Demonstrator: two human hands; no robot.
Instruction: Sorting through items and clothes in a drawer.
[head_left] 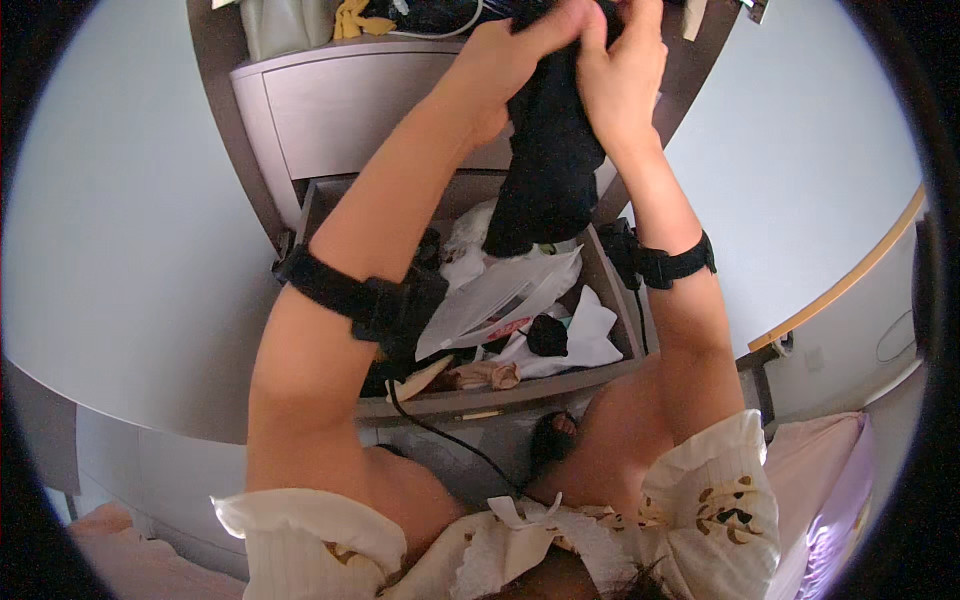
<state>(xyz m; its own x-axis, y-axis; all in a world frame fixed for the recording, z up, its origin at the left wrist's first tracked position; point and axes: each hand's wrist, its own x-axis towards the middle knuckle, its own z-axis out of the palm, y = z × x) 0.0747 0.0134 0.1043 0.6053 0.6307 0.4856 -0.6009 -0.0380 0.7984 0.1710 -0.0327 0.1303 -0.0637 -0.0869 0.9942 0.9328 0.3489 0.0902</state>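
A black cloth garment (550,165) hangs from my two raised hands, its lower end dangling over the open drawer (440,405). My left hand (500,70) pinches its upper part, thumb and fingers closed near the top edge of the view. On the other side my right hand (622,90) grips the same cloth, thumb up and fingers bent. The two thumbs nearly meet. The garment's top is partly cut off by the view's edge, and its exact kind is unclear. Beneath it in the drawer lies a clear plastic bag (500,300) with a red mark.
Inside the drawer are a white cloth (595,330), a small black bundle (547,336) and a beige-pink cloth (485,375). Above it is a closed drawer front (350,110). A shelf higher up holds a pale bag (285,28) and a yellow cloth (360,20). Black straps circle both forearms, one trailing a cable (450,440).
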